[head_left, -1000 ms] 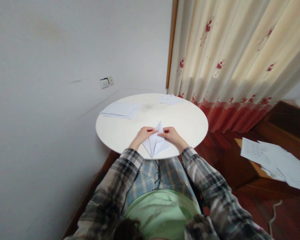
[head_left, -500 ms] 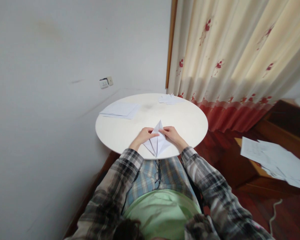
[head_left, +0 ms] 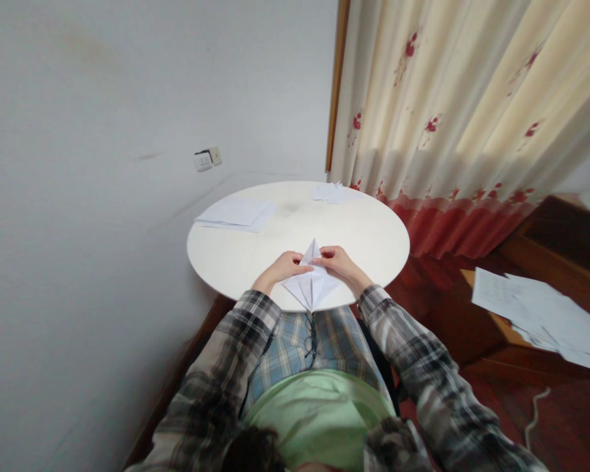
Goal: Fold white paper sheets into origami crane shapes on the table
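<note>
A folded white paper [head_left: 313,286] with a pointed top is held at the near edge of the round white table [head_left: 236,262]. My left hand [head_left: 285,267] pinches its left side, thumb lying on the front. From the right, my right hand [head_left: 335,261] grips the upper part, its thumb and fingers closed on the paper near the middle. Creases run down the paper to a point at the table's edge. Some fingertips are hidden behind the paper.
Flat white sheets [head_left: 236,214] lie at the table's back left, and paper pieces [head_left: 330,192] at the back. A wall with a socket [head_left: 203,162] is at the left. Right of the table are a curtain [head_left: 423,131] and more papers [head_left: 545,314] on a wooden piece of furniture.
My right thumb has shifted slightly left and down across the paper. The paper's lower point has moved slightly right and down. My left hand has barely moved.
</note>
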Demonstrator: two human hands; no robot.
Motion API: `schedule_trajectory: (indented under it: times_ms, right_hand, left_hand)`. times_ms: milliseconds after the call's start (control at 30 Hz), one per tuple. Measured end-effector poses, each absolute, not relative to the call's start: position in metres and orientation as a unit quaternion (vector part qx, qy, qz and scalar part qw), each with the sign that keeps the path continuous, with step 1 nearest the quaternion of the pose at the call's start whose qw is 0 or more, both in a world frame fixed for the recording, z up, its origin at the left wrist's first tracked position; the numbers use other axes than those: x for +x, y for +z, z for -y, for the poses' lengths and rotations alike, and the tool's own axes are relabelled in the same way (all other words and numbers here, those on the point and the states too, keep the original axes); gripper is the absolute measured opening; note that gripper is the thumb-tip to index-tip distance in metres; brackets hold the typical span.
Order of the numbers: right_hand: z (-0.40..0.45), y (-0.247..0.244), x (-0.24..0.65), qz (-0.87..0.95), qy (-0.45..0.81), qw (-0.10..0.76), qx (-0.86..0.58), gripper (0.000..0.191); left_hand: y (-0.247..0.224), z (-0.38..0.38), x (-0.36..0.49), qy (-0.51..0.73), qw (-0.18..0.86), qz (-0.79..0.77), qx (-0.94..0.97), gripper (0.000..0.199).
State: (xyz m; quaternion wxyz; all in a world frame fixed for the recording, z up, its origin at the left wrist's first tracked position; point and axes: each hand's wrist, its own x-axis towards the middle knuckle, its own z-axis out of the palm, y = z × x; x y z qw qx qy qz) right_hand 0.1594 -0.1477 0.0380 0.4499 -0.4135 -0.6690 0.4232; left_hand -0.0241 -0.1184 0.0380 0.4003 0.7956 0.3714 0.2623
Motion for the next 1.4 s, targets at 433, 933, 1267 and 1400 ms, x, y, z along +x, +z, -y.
schedule_trajectory:
  times_ms: [433,933,1267,1400]
  right_hand:
    - [0.14,0.038,0.149,0.554,0.52,0.504,-0.41,0.024]
    - [0.129,0.041,0.146,0.485,0.471,0.604,-0.422,0.02]
    - [0.128,0.04,0.152,0.488,0.404,0.632,-0.446,0.026]
    - [0.124,0.036,0.153,0.488,0.4,0.632,-0.45,0.024]
  left_hand:
    - [0.04,0.12,-0.021,0.264,0.42,-0.344,0.797,0.029]
    - [0.041,0.123,-0.019,0.255,0.4,-0.351,0.807,0.028]
    - [0.043,0.123,-0.018,0.275,0.35,-0.388,0.807,0.03]
    - [0.035,0.116,-0.018,0.319,0.327,-0.421,0.784,0.031]
